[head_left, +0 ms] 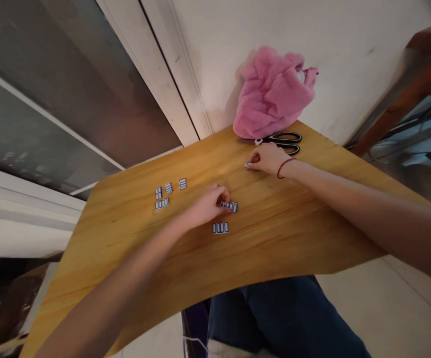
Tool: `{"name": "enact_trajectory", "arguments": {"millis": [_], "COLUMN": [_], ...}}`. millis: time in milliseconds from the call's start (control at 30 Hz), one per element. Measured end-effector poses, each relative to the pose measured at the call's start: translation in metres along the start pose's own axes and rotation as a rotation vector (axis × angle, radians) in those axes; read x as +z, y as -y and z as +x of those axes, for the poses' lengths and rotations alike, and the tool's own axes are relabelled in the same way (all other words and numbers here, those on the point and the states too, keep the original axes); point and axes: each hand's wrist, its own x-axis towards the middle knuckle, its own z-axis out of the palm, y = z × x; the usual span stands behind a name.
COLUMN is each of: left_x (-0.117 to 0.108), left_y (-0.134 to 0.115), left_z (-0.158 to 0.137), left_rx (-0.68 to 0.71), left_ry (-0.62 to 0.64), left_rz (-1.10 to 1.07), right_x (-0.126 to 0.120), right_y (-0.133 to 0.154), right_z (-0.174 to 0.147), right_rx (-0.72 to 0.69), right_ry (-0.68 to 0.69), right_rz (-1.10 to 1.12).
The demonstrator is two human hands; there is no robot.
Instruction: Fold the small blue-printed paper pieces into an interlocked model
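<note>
My left hand (211, 203) rests low over the table, its thumb and fingers curled about a small strip of blue-framed white labels (230, 206). Between the thumb and fingertips of my right hand (269, 158) is a small blue-and-white label piece (247, 165), mostly covered by the fingers. A red string bracelet (283, 167) circles that wrist. Just in front of my left hand, nearer to me, lies a separate label strip (220, 227). Several more strips form a group to the left, among them a lower strip (161, 204) and one set slightly apart (183, 184).
Black-handled scissors (288, 136) lie beyond my right hand, their blades partly under a pink fluffy bundle (275, 94) against the wall. A sliding glass door (69, 84) borders the wooden table (178, 268) at the left. My legs (275, 318) are below the near edge.
</note>
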Motion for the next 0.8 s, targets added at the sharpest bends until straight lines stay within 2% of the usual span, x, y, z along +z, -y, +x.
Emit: {"name": "enact_trajectory", "arguments": {"millis": [100, 267, 367, 567, 800], "left_x": [0.005, 0.009, 0.006, -0.001, 0.009], "left_y": [0.001, 0.006, 0.013, 0.023, 0.022], "left_z": [-0.006, -0.017, -0.024, -0.044, -0.069], "left_rx": [-0.043, -0.109, -0.097, -0.149, -0.207], "left_ry": [0.002, -0.009, -0.072, -0.14, -0.174], "left_rz": [-0.129, -0.315, -0.394, -0.576, -0.613], "right_x": [-0.001, 0.005, 0.008, 0.017, 0.03], "right_y": [-0.002, -0.007, -0.008, 0.012, 0.04], "right_z": [0.003, 0.009, 0.011, 0.001, -0.026], "right_rx": [0.014, -0.089, -0.113, -0.131, -0.143], "right_ry": [0.049, 0.061, 0.081, 0.305, 0.516], "right_rz": [0.065, 0.191, 0.356, 0.898, 1.161]}}
